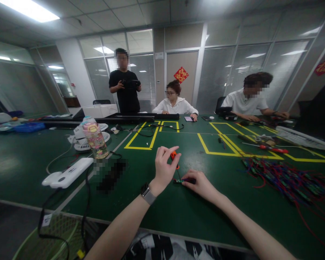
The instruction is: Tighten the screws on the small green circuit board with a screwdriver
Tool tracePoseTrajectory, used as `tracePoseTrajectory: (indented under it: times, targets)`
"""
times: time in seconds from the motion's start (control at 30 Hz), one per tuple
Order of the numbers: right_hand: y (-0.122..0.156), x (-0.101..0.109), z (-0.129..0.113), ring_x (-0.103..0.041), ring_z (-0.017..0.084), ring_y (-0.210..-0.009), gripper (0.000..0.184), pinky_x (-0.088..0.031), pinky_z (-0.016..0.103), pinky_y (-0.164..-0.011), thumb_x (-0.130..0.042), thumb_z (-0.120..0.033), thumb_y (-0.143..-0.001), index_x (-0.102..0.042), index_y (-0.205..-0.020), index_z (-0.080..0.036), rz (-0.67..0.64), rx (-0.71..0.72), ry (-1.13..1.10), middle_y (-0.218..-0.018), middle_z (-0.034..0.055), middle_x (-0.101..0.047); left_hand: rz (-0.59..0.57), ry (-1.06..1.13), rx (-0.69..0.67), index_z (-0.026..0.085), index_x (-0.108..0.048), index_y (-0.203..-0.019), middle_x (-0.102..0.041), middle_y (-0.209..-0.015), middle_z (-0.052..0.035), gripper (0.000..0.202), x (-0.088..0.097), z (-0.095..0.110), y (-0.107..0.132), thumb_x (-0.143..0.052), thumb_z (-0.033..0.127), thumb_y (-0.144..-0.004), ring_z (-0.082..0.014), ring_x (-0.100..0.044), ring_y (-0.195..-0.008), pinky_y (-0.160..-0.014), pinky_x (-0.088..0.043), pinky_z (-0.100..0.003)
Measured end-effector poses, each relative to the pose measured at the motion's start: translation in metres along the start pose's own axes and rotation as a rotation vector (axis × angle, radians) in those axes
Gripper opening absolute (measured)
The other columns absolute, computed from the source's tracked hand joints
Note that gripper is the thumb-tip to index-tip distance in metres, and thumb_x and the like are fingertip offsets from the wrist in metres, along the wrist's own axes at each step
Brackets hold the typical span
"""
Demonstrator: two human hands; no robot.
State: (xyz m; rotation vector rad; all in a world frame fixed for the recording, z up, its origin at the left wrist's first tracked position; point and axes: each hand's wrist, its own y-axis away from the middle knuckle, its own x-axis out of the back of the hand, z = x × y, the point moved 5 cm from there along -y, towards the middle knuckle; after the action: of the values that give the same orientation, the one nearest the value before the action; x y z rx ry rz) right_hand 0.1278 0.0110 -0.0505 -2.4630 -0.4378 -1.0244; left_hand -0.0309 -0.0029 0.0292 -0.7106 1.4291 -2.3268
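My left hand [164, 167], with a watch on its wrist, is raised over the table. Its thumb and index finger curve around the orange handle of a small screwdriver [173, 155]. The screwdriver stands nearly upright, its thin shaft running down to a small green circuit board [178, 181] on the table. From the right, the fingertips of my right hand [196, 181] pinch the board's edge and rest low by the tabletop. The fingers partly cover the board, and the exact spot under the screwdriver tip is too small to make out.
Many wired circuit boards [284, 177] are piled at the right, near a red-handled screwdriver [273, 149]. A drink bottle [95, 139], a white device [70, 172] and cables lie left on the green table [157, 206]. Yellow tape marks the far half. Three people are across the table.
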Motion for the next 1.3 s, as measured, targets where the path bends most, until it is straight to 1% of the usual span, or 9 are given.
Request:
tracePoseTrajectory:
  times: [0.07,0.2,0.43,0.6,0.77,0.83,1.0,1.1,1.3]
  targets:
    - [0.000,0.000,-0.001,-0.062,0.019,-0.078,0.012,-0.049,0.028,-0.073,-0.066,-0.022,-0.082,-0.076,-0.088,-0.019,0.002,0.005,-0.001,-0.087,0.0052,-0.067,0.000,-0.022,0.001,0.022,-0.067,-0.110,-0.054,-0.084,-0.0031,0.023,0.001,0.001,0.000,-0.058,0.033,-0.092,-0.0179,-0.053,-0.082,-0.078,-0.046,-0.032]
    - [0.000,0.001,-0.002,-0.062,0.019,-0.078,0.013,-0.050,0.028,-0.073,-0.065,-0.022,-0.083,-0.076,-0.089,-0.019,-0.003,0.008,-0.002,-0.087,0.0051,-0.066,-0.110,0.069,0.024,0.021,-0.052,-0.132,-0.058,-0.104,-0.0079,0.036,-0.004,0.004,0.002,-0.037,0.022,-0.100,-0.0186,-0.055,-0.097,-0.085,-0.046,-0.033]
    - [0.001,0.002,-0.004,-0.062,0.018,-0.078,0.012,-0.049,0.028,-0.072,-0.065,-0.021,-0.083,-0.076,-0.089,-0.019,-0.013,-0.005,-0.005,-0.087,0.0048,-0.066,-0.072,-0.026,0.011,0.022,-0.061,-0.120,-0.056,-0.086,-0.0036,0.028,-0.004,0.003,0.002,-0.054,0.030,-0.094,-0.0186,-0.054,-0.085,-0.079,-0.046,-0.033]
    - [0.001,0.003,-0.005,-0.062,0.018,-0.077,0.011,-0.049,0.028,-0.071,-0.066,-0.020,-0.081,-0.075,-0.087,-0.018,-0.009,-0.003,0.001,-0.085,0.0042,-0.065,-0.136,0.071,0.048,0.022,-0.044,-0.139,-0.058,-0.108,-0.0079,0.040,-0.009,0.003,0.004,-0.038,0.021,-0.100,-0.0188,-0.055,-0.099,-0.088,-0.046,-0.033]
    - [0.001,0.003,-0.005,-0.062,0.018,-0.076,0.012,-0.049,0.028,-0.070,-0.065,-0.020,-0.081,-0.075,-0.087,-0.018,-0.001,-0.008,-0.001,-0.086,0.0045,-0.065,-0.095,0.002,0.012,0.022,-0.057,-0.124,-0.057,-0.089,-0.0036,0.031,-0.007,0.004,0.003,-0.055,0.028,-0.094,-0.0185,-0.054,-0.086,-0.080,-0.046,-0.032]
    - [0.001,0.002,-0.004,-0.062,0.018,-0.077,0.011,-0.049,0.028,-0.071,-0.066,-0.020,-0.081,-0.075,-0.085,-0.018,0.003,-0.006,-0.010,-0.086,0.0046,-0.065,-0.095,-0.001,0.005,0.021,-0.060,-0.120,-0.056,-0.088,-0.0036,0.028,-0.006,0.005,0.002,-0.055,0.030,-0.093,-0.0185,-0.054,-0.085,-0.079,-0.046,-0.032]
    - [0.001,0.001,-0.005,-0.062,0.018,-0.077,0.010,-0.049,0.028,-0.071,-0.066,-0.019,-0.081,-0.075,-0.085,-0.018,0.007,0.008,-0.021,-0.086,0.0045,-0.066,-0.154,0.088,0.049,0.021,-0.047,-0.136,-0.060,-0.110,-0.0085,0.038,-0.009,0.004,0.006,-0.033,0.021,-0.101,-0.0190,-0.056,-0.102,-0.089,-0.046,-0.035]
    - [0.001,0.002,-0.005,-0.062,0.018,-0.077,0.010,-0.050,0.028,-0.071,-0.065,-0.019,-0.081,-0.075,-0.085,-0.018,-0.005,-0.003,-0.032,-0.087,0.0045,-0.066,-0.130,0.086,0.081,0.021,-0.044,-0.137,-0.061,-0.114,-0.0092,0.038,-0.010,0.001,0.006,-0.036,0.022,-0.100,-0.0199,-0.057,-0.104,-0.091,-0.046,-0.036]
    - [0.001,0.001,-0.003,-0.062,0.018,-0.078,0.011,-0.050,0.028,-0.072,-0.065,-0.020,-0.080,-0.075,-0.085,-0.018,-0.010,-0.009,-0.037,-0.087,0.0047,-0.066,-0.092,-0.005,0.029,0.022,-0.061,-0.115,-0.059,-0.091,-0.0044,0.024,-0.007,0.001,0.003,-0.055,0.031,-0.093,-0.0197,-0.056,-0.088,-0.080,-0.047,-0.034]
